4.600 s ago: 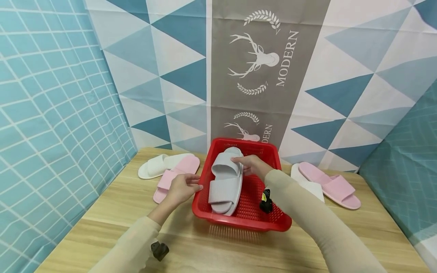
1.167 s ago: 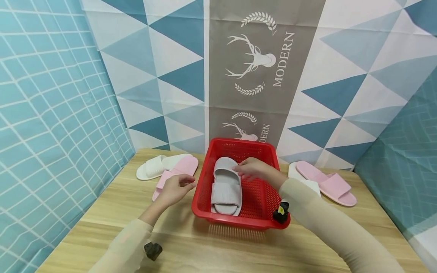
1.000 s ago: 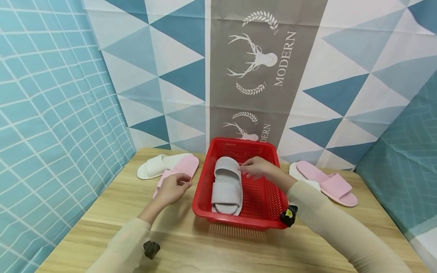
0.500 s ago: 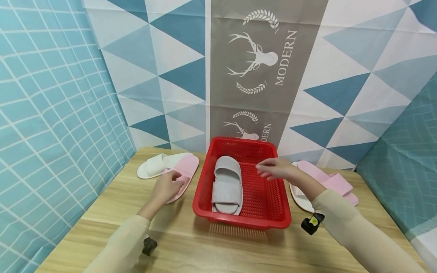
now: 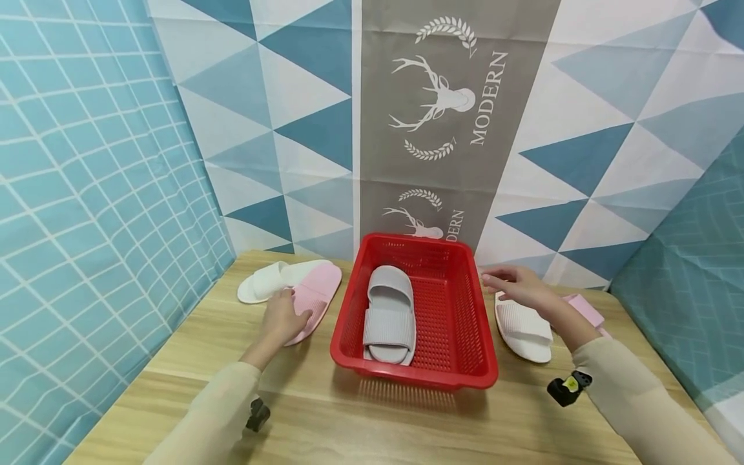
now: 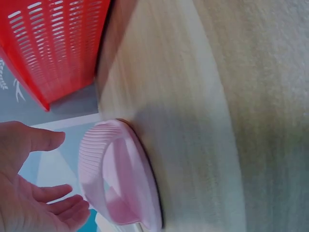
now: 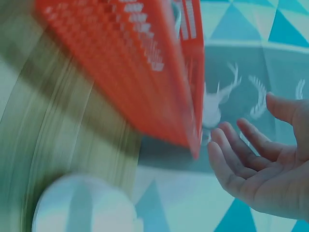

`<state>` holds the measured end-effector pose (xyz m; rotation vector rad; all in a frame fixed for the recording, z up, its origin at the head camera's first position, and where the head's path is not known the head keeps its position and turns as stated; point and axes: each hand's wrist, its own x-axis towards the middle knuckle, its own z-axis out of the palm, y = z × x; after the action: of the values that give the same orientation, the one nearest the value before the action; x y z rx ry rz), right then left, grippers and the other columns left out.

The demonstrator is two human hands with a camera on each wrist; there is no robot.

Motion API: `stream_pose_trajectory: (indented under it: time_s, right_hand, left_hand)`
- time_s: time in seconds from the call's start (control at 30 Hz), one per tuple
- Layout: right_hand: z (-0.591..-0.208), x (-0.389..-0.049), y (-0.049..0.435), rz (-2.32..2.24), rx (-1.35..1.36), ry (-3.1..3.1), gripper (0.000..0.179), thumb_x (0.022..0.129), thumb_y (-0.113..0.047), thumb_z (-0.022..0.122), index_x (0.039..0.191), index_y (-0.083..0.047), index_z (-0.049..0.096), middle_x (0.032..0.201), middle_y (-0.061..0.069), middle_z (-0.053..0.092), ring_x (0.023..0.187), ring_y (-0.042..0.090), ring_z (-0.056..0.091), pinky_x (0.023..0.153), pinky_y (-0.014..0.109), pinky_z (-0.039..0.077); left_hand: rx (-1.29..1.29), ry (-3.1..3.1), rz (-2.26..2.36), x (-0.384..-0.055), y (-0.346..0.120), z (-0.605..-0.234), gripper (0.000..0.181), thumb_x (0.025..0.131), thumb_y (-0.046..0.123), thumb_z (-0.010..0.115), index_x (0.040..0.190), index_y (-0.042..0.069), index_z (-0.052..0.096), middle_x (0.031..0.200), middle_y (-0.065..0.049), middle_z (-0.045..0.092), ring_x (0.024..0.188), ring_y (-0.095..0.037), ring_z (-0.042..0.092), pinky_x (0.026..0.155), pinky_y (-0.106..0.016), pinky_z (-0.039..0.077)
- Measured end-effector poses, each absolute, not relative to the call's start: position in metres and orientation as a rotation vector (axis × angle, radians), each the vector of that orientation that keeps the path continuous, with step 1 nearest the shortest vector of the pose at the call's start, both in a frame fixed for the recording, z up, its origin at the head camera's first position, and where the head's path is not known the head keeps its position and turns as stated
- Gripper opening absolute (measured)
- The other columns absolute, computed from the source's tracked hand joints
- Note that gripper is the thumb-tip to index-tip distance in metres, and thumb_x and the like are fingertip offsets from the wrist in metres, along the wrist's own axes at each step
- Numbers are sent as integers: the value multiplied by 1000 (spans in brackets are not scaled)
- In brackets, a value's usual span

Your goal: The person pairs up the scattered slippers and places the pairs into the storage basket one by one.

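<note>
My left hand (image 5: 283, 318) hovers at the pink slipper (image 5: 314, 300) left of the basket, thumb and fingers apart around its strap (image 6: 91, 164). In the left wrist view the hand (image 6: 36, 181) holds nothing. My right hand (image 5: 517, 284) is in the air just right of the red basket (image 5: 491, 361), fingers loosely bent and bare, above a white slipper (image 5: 523, 326). In the right wrist view its fingers (image 7: 236, 169) point toward the basket wall (image 7: 120, 63). Grey slippers (image 5: 388, 323) lie along the basket's left side, one strap behind the other.
A white slipper (image 5: 264, 282) lies partly under the left pink one. Another pink slipper (image 5: 584, 311) at the right is mostly hidden by my right arm. Patterned cloth (image 5: 314, 129) hangs behind the wooden table (image 5: 372, 433), with blue tiled cloth (image 5: 87, 194) at the left.
The grey slippers have been let go in the basket. My right hand has moved out of the basket to the right; my left hand has left the basket rim for the pink slipper.
</note>
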<state>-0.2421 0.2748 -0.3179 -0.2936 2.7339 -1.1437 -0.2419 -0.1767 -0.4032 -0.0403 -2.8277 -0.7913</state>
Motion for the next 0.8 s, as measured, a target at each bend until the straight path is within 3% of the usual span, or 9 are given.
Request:
stream_pose_trajectory:
  time_s: [0.2, 0.37, 0.8]
  right_hand:
    - [-323, -240, 313, -914, -290, 2951, 53, 97, -40, 52, 127, 4, 55, 115, 25, 64, 98, 31, 64, 75, 36, 57]
    - [-332, -243, 341, -733, -304, 3093, 47, 96, -33, 56, 121, 7, 58, 115, 29, 63, 101, 41, 63, 82, 48, 56]
    - [-359, -245, 413, -454, -135, 3173, 62, 94, -33, 58, 122, 21, 48, 120, 43, 51, 106, 56, 52, 84, 62, 48]
  left_hand:
    - [27, -2807, -779, -246, -177, -407, 63, 82, 21, 68, 127, -17, 44, 123, -36, 52, 118, -49, 48, 103, -54, 41]
    - [91, -2822, -790, -250, -176, -409, 68, 82, 25, 69, 128, -17, 42, 124, -37, 50, 119, -48, 47, 103, -54, 40]
    - [136, -2903, -752, -256, -177, -419, 78, 81, 32, 71, 129, -19, 35, 125, -36, 48, 119, -48, 47, 103, -54, 40]
